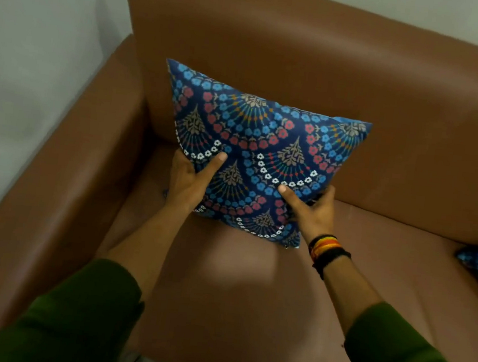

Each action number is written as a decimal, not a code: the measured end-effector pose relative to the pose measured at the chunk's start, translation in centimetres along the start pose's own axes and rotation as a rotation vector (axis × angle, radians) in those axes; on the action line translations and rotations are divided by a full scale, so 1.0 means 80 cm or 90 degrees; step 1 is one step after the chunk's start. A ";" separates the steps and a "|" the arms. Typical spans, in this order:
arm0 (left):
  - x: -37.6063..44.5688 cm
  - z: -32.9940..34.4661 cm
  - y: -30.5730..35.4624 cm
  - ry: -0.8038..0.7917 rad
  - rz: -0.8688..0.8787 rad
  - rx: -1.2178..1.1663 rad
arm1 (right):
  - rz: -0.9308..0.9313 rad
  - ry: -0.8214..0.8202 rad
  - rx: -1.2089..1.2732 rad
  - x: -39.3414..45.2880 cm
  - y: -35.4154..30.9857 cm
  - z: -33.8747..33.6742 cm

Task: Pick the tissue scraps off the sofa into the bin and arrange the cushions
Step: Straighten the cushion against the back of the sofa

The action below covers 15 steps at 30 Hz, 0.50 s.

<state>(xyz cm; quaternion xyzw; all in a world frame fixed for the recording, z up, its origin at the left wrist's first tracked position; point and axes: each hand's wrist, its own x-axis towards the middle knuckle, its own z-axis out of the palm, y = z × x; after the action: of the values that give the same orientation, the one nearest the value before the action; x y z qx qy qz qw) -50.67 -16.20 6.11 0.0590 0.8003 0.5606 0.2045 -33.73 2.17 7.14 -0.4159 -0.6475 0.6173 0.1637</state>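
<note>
Pale wall point(39, 39) behind; braided wristbands point(327, 249); green sleeves point(73, 319).

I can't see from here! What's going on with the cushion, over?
Both hands, left and right, gripping blue patterned cushion. Cushion upright against sofa corner. No tissue scraps in view.

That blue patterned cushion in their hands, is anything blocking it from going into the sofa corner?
Nothing visible does. Both the left hand and right hand grip the cushion, and the sofa corner behind it shows only bare brown backrest and armrest.
</note>
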 end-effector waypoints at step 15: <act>-0.213 0.054 0.008 -0.131 0.056 0.191 | 0.025 0.162 -0.218 -0.176 0.048 -0.143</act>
<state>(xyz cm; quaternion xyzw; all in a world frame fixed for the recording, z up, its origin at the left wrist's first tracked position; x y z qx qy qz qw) -33.56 -17.73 9.93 0.1811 0.8461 0.4347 0.2495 -15.70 -1.11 9.92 -0.5248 -0.7087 0.4438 0.1592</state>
